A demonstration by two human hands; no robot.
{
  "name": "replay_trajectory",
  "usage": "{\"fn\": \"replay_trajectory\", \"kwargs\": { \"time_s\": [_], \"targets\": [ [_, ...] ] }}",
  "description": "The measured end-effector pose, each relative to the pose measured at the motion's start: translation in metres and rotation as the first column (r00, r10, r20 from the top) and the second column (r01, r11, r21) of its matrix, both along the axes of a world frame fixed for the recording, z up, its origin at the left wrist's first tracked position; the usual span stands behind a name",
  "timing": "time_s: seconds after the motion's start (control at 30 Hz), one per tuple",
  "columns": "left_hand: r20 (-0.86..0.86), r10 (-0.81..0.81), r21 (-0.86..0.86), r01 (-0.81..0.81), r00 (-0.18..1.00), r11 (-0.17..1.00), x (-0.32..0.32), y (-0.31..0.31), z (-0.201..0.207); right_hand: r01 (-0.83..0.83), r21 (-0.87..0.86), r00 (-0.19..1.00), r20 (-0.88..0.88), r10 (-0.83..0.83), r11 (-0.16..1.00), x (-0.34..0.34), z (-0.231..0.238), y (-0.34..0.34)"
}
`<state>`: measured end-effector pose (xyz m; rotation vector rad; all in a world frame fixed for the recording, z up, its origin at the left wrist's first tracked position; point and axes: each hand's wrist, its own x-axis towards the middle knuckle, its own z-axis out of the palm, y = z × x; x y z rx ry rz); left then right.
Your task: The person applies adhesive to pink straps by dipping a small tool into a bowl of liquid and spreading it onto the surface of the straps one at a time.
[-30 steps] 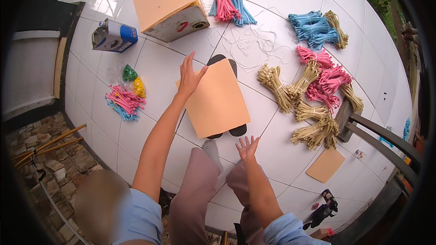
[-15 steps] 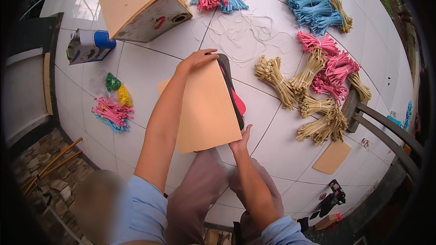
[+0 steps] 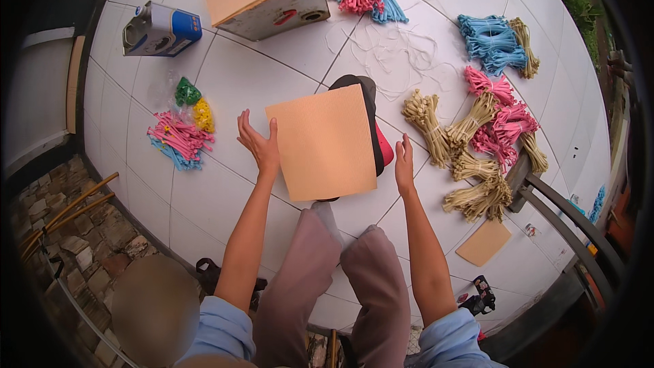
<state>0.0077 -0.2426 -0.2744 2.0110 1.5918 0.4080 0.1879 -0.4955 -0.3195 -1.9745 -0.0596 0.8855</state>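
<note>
A peach-coloured ribbed sheet point(image 3: 327, 143) lies in front of my knees, over dark footwear-like pieces with a red part point(image 3: 385, 148) that stick out along its right side and far edge. What these pieces are exactly is mostly hidden by the sheet. My left hand point(image 3: 261, 142) is beside the sheet's left edge, fingers spread and holding nothing. On the other side, my right hand point(image 3: 405, 166) is raised near the red part, with its fingers straight and nothing in it.
Bundles of pink straps point(image 3: 514, 123), tan straps point(image 3: 426, 123) and blue straps point(image 3: 492, 42) lie to the right, near a metal bar point(image 3: 569, 211). White strings point(image 3: 392, 54) lie beyond the sheet. Far left stand a metal can point(image 3: 162, 29) and a sheet-topped box point(image 3: 276, 17). Bagged green and yellow pieces point(image 3: 193, 99) lie left.
Both hands have let go of the sheet and its dark pieces and moved apart to either side. The sheet has turned straighter. The whole view has shifted.
</note>
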Motion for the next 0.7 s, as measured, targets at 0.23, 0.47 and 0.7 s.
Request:
{"fn": "replay_trajectory", "kwargs": {
  "time_s": [0.23,0.47,0.7],
  "targets": [
    [0.237,0.285,-0.826,0.039,0.929,0.563,-0.050,-0.064,-0.025,-0.403,0.022,0.914,0.061,0.401,0.915,-0.014,-0.018,0.032],
    [0.232,0.268,-0.901,0.102,0.935,0.422,-0.062,-0.047,-0.035,-0.442,0.002,0.856,-0.297,0.423,0.897,0.011,0.009,0.049],
    [0.272,0.484,-0.935,0.110,0.832,0.336,-0.052,-0.057,-0.047,-0.386,0.190,0.796,-0.426,0.430,0.903,0.015,0.002,0.083]
  ]
}}
